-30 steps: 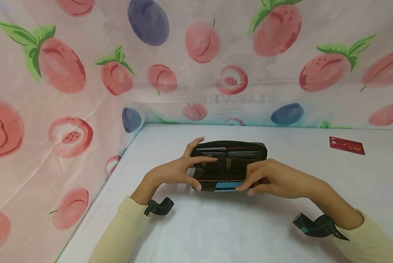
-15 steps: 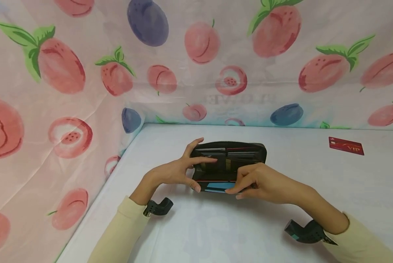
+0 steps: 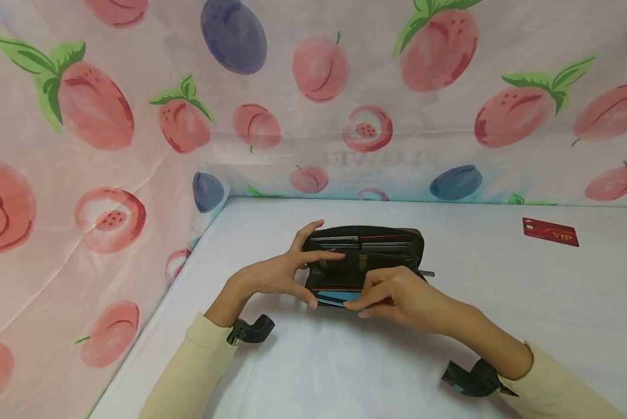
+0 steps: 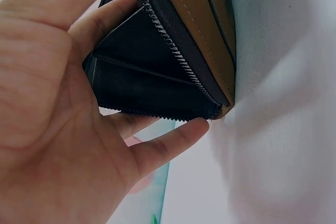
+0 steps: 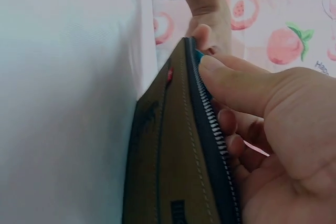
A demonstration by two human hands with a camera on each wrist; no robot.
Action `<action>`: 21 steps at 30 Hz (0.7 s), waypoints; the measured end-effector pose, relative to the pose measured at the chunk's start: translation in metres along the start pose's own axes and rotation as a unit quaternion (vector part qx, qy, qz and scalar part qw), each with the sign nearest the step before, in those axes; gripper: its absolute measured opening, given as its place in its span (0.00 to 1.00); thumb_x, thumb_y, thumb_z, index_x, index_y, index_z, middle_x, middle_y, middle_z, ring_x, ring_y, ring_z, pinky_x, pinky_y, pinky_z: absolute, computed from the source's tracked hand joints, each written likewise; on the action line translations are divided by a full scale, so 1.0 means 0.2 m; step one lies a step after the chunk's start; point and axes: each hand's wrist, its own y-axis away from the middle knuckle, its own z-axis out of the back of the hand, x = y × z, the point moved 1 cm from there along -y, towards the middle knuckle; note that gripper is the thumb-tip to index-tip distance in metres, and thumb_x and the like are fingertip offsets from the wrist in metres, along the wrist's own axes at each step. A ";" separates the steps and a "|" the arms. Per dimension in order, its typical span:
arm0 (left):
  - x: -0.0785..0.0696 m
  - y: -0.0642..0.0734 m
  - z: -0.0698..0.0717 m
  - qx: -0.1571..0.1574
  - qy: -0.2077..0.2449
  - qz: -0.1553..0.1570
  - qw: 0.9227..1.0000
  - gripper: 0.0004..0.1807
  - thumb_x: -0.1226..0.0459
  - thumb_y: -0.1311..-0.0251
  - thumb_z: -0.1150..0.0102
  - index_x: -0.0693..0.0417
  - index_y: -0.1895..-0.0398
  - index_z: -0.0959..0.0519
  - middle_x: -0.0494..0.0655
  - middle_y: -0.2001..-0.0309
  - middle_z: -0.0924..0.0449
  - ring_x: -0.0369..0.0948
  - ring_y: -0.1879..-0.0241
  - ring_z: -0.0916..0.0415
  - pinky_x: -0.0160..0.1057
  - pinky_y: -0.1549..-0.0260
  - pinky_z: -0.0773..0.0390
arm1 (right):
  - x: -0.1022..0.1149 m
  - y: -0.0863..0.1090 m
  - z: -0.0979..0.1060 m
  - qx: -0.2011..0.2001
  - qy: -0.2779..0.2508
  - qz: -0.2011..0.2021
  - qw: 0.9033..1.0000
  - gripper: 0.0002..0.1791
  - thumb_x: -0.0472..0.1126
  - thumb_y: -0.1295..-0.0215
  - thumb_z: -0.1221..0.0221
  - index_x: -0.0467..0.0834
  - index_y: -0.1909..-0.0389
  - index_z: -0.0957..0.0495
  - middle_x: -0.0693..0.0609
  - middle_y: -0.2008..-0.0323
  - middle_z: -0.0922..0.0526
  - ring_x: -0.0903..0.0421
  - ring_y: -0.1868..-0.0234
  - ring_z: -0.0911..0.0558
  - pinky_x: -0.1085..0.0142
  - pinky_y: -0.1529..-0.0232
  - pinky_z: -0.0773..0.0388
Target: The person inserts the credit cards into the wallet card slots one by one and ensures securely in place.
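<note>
A dark zip-around wallet (image 3: 344, 277) lies open on the white table, with several cards in the slots of its far half. My left hand (image 3: 279, 272) holds its left end, thumb at the near edge, one finger reaching inside and others behind the far flap. Spread fingers (image 4: 173, 142) of that hand show against the zipper in the left wrist view. My right hand (image 3: 397, 297) pinches a blue card (image 3: 331, 297) along the wallet's near flap. Only a teal sliver of the card (image 5: 199, 55) shows by the right thumb; the brown outer side faces the right wrist camera.
A red VIP card (image 3: 551, 231) lies at the back right of the white table (image 3: 502, 279). The metal zipper pull (image 3: 427, 273) sticks out at the wallet's right end. A fruit-patterned curtain (image 3: 313, 128) closes off the back and left.
My right hand has moved left along the near flap, and the blue card has slid left with it. The zipper pull has come into sight. The left hand has stayed in place.
</note>
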 end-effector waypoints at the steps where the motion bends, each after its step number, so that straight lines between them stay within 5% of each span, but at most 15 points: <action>1: 0.00 0.00 0.00 0.000 0.001 -0.001 1.000 0.47 0.49 0.58 0.28 0.40 0.29 0.36 0.36 0.27 0.81 0.44 0.28 0.63 0.56 0.43 0.34 | 0.00 0.00 -0.01 -0.003 0.001 0.000 1.000 0.14 0.36 0.45 0.31 0.50 0.57 0.13 0.63 0.68 0.23 0.67 0.69 0.24 0.73 0.73 0.26; 14: 0.01 0.00 0.00 0.002 0.002 0.006 1.000 0.47 0.47 0.58 0.29 0.38 0.29 0.36 0.33 0.27 0.81 0.42 0.28 0.60 0.53 0.42 0.34 | -0.01 -0.02 -0.06 -0.043 -0.011 0.039 0.998 0.14 0.32 0.46 0.32 0.46 0.58 0.13 0.60 0.64 0.20 0.63 0.63 0.20 0.72 0.66 0.22; 21: 0.01 0.00 0.00 0.001 -0.003 0.011 1.000 0.47 0.52 0.56 0.27 0.37 0.29 0.37 0.32 0.27 0.81 0.42 0.29 0.59 0.50 0.42 0.34 | 0.00 -0.02 -0.06 -0.037 -0.008 -0.020 0.999 0.12 0.47 0.43 0.33 0.51 0.58 0.14 0.63 0.63 0.19 0.66 0.66 0.22 0.68 0.69 0.23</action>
